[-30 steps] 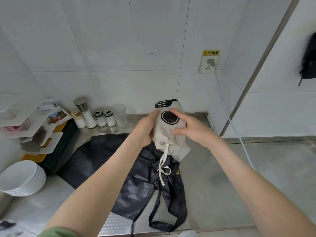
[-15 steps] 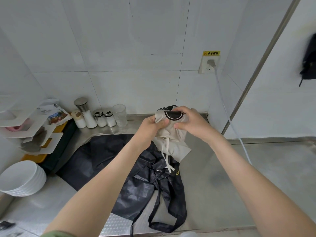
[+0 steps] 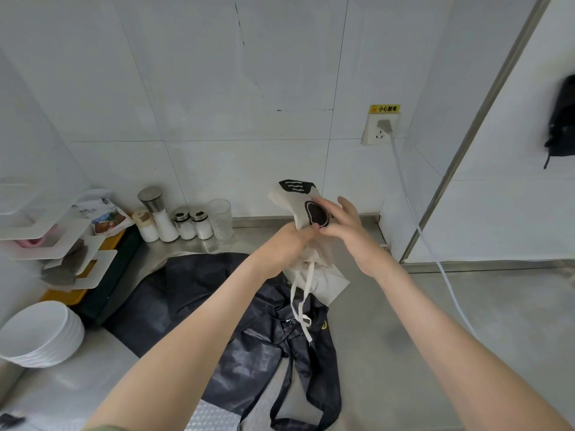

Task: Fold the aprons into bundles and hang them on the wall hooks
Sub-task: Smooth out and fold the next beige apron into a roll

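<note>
A cream apron [image 3: 298, 200] with black printed shapes is bunched upright above the steel counter [image 3: 404, 321]. My left hand [image 3: 287, 244] grips its middle from the left. My right hand [image 3: 345, 225] rests against its right side with fingers spread and thumb on the cloth. White strings [image 3: 300, 300] dangle from the bundle. A black apron [image 3: 217, 306] lies spread flat on the counter beneath my arms, its straps trailing toward the front edge. On the right wall hangs a dark bundle [image 3: 563, 119].
Spice jars [image 3: 186, 222], a grinder and a glass stand along the back wall. A stack of white bowls [image 3: 37, 334] sits at the left with a white rack [image 3: 53, 241] above it. A white cable [image 3: 420, 231] runs down from a wall socket [image 3: 379, 129].
The top of the cream apron, pressed down half a second ago, stands up again. My right hand has loosened, its fingers now spread along the side of the cloth.
</note>
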Motion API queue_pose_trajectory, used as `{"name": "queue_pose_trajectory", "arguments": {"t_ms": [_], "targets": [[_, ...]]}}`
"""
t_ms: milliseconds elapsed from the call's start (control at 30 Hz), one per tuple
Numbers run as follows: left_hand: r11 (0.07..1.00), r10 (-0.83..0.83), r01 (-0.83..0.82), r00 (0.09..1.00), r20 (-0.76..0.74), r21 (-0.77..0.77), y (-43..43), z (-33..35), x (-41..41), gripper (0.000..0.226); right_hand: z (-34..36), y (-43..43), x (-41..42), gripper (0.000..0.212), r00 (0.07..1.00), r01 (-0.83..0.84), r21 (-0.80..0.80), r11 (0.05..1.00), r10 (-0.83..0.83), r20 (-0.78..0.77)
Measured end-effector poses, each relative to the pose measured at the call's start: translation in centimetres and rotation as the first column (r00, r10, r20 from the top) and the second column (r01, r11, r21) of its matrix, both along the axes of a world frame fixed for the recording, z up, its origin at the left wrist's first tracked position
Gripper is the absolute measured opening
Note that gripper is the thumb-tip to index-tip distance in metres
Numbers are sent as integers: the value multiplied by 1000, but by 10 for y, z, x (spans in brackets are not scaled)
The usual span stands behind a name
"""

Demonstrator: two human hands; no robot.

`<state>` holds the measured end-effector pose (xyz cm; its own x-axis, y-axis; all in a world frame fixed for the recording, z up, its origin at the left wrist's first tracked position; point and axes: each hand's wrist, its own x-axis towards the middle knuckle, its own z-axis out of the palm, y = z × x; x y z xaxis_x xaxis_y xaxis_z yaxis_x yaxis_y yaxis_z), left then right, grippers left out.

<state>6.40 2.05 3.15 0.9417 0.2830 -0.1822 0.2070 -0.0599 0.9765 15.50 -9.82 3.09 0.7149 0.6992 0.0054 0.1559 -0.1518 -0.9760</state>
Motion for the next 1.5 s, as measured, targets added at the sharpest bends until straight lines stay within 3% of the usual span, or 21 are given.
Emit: {"name": "queue_pose_trajectory", "arguments": {"t_ms": [67,133,200,267,367,467,533,633,733,800,867,967,1133,1267,1500], "targets": [[946,54,-37,998,-45,323,-3,-6,4,22,3,1,0,40,994,-6,52,999,11,-105],[817,77,-28,995,-61,576,-10,-9,9,38,3,6,-2,45,976,-133,11,991,133,-173],[670,46,53,992,-113,741,-18,-12,14,52,-3,16,-8,46,982,-89,-9,996,86,-168],[630,13,147,980,-200,762,-24,-12,17,74,-7,22,-11,26,971,104,78,991,-84,-224],[829,-20,101,988,-150,549,-21,-3,9,104,-10,15,-5,16,909,236,156,959,-161,-385],[966,131,-125,991,-12,227,-2,2,1,106,-11,-1,5,15,886,174,231,957,-50,-460],[990,125,-128,990,-59,-54,12,2,-1,98,-6,-6,4,16,872,104,276,956,45,-487],[956,-1,-11,999,-43,-295,17,-1,-3,49,-5,-2,-1,22,890,25,210,977,74,-450],[930,59,-65,998,-27,-361,15,-11,-2,30,-10,7,-3,41,914,75,95,993,-31,-405],[925,102,-103,995,-22,-366,16,-15,-1,29,-12,6,0,52,877,55,67,996,-16,-480],[922,121,-116,993,-12,-370,18,-17,-1,27,-13,0,5,39,813,5,80,997,42,-580],[916,128,-112,992,17,-385,19,-16,-2,26,-15,-7,10,17,814,-83,142,986,149,-561],[938,17,-6,999,28,-346,17,-11,0,26,-18,-8,8,33,853,-91,186,978,173,-492],[919,-101,115,993,58,-376,21,-9,-3,38,-17,-7,9,26,867,-37,259,965,160,-473],[901,-32,102,985,170,-421,22,-10,-2,38,-13,-8,11,25,849,-3,397,918,212,-485]]}}
